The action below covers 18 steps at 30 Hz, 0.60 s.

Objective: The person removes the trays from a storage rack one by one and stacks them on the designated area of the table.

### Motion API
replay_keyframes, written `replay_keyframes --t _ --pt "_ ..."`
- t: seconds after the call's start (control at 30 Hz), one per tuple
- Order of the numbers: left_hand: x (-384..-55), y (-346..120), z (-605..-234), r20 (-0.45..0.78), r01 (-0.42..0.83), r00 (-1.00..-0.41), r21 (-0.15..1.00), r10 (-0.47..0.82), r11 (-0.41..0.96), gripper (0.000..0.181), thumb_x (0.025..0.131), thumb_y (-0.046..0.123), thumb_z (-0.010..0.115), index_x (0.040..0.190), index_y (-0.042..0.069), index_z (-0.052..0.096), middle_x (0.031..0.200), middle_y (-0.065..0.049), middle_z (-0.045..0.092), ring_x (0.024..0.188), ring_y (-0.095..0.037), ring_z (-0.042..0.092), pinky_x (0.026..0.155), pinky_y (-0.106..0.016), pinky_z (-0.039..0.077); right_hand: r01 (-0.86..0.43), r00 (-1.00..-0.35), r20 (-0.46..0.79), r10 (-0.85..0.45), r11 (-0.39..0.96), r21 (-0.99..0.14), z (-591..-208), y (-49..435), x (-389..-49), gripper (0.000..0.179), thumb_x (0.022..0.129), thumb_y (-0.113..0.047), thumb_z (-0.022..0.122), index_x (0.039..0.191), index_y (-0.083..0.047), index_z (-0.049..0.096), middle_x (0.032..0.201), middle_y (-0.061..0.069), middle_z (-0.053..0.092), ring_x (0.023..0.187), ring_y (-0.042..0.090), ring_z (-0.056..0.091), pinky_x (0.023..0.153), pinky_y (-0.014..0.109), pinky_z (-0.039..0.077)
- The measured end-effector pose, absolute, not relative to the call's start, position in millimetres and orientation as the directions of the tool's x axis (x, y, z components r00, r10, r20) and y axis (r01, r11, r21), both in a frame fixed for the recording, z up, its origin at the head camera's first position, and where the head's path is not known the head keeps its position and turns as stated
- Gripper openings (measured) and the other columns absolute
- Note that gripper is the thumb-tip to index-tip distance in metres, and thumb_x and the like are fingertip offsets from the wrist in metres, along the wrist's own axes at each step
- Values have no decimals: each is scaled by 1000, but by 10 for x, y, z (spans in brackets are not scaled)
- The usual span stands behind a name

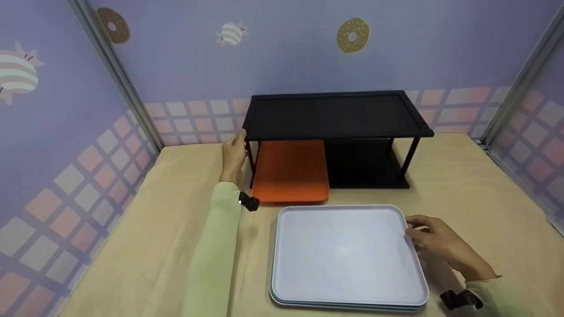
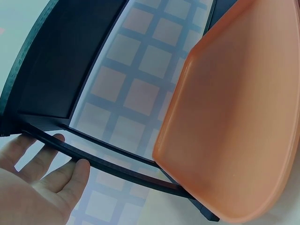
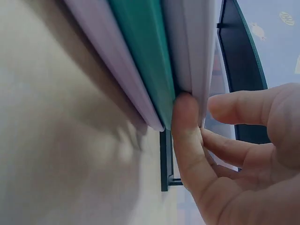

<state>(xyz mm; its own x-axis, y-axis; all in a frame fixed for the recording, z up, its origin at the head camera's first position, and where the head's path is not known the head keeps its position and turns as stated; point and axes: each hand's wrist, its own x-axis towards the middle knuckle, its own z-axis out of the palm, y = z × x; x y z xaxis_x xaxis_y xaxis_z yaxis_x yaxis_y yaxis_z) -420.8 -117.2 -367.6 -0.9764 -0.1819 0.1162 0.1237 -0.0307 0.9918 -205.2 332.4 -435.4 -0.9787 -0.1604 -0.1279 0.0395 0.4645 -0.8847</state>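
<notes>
A black two-tier rack [image 1: 335, 116] stands against the back wall. An orange tray [image 1: 291, 169] lies on the left of its lower shelf, its front edge sticking out. My left hand [image 1: 233, 154] is at the rack's front left corner, with extended fingers [image 2: 77, 176] touching the post [image 2: 117, 171]. In front of the rack is a stack of trays with a white tray [image 1: 346, 253] on top and a teal tray [image 3: 145, 61] below. My right hand [image 1: 434, 237] pinches the stack's right edge, one fingertip [image 3: 186, 105] under the upper rims and another finger above.
Beige cloth [image 1: 154, 246] covers the table under the rack and stack. Patterned walls [image 1: 291, 48] enclose the back and sides, with metal posts [image 1: 119, 79] in the corners. Beside the orange tray, the dark lower shelf [image 1: 363, 167] shows.
</notes>
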Motion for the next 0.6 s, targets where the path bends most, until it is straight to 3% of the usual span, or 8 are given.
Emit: replay_keyframes --t 0.13,0.23,0.3,0.37,0.43,0.5,0.53,0.6 --pt "-4211 -1173 -3675 121 128 -975 991 -189 -26 45 107 41 50 75 11 39 91 -4 46 90 -24 47 85 -35 44 55 -976 -147 -159 476 -878 -4364 3324 -2052 55 105 -9 55 148 18 34 133 34 50 101 25 65 77 35 60" --pt "-4210 -1178 -3677 120 126 -974 992 -193 -21 40 107 41 50 80 11 51 107 -4 55 99 -24 52 92 -39 47 77 -972 -172 -160 472 -878 -4367 3330 -2044 56 105 -9 55 150 16 33 137 36 48 101 26 66 75 37 61" --pt "-4209 -1183 -3676 108 114 -977 993 -185 -23 39 107 41 50 95 6 63 122 -11 58 109 -27 54 99 -41 47 85 -970 -181 -164 467 -880 -4369 3333 -2039 56 105 -9 55 151 15 31 138 38 46 100 27 67 75 38 61" --pt "-4208 -1182 -3678 111 119 -976 992 -186 -31 39 107 41 50 94 7 63 125 -11 57 111 -27 53 101 -43 47 85 -969 -179 -171 452 -888 -4369 3330 -2036 57 105 -9 56 150 16 32 138 38 47 100 26 67 75 38 61" --pt "-4206 -1179 -3680 111 120 -976 992 -189 -33 41 107 41 50 84 8 59 114 -11 56 102 -24 53 97 -39 47 80 -969 -173 -179 437 -896 -4367 3328 -2034 57 105 -10 57 150 16 33 137 37 49 99 26 68 75 38 61" --pt "-4205 -1171 -3681 118 127 -974 991 -194 -35 45 107 41 50 72 13 43 103 -8 50 93 -21 48 92 -37 46 69 -968 -163 -188 427 -902 -4367 3330 -2034 57 105 -11 58 149 17 34 137 36 51 99 25 68 75 37 61" --pt "-4203 -1166 -3680 126 136 -971 990 -201 -37 47 106 40 51 71 16 33 98 -5 46 88 -21 44 88 -38 45 63 -968 -158 -194 422 -904 -4367 3332 -2033 57 105 -11 58 148 18 34 136 35 51 99 25 68 75 37 61" --pt "-4201 -1165 -3674 125 134 -971 990 -204 -33 47 106 41 51 70 16 33 93 -4 43 84 -18 42 86 -36 44 66 -969 -159 -190 421 -905 -4366 3329 -2032 57 105 -11 58 148 18 35 136 35 52 99 25 68 75 37 61"
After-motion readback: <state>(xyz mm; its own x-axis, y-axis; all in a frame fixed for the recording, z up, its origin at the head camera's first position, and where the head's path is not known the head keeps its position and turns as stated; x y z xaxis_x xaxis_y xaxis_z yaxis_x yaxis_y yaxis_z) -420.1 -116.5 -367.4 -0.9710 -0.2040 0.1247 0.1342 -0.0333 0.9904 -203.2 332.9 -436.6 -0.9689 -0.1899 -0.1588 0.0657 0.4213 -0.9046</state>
